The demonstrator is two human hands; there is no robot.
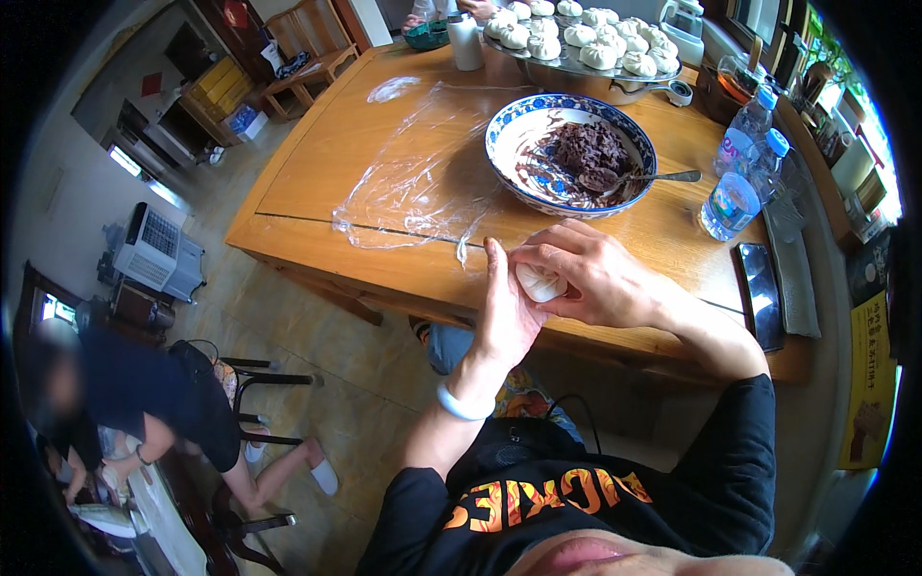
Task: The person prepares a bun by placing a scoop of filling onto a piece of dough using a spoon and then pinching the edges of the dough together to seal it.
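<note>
A small white dough bun sits between my two hands, above the near edge of the wooden table. My left hand, with a pale bangle on its wrist, cradles the bun from the left, thumb pointing up. From the right, my right hand curls its fingers over the bun and covers part of it. Just beyond my hands stands a blue-and-white patterned bowl. It holds a dark purple sticky filling, and a metal spoon rests in it with the handle over the rim.
Crumpled plastic film covers the table left of the bowl. Behind stand a metal tray of many pleated buns and a white bottle. Plastic bottles and a phone lie right. Another person works at lower left.
</note>
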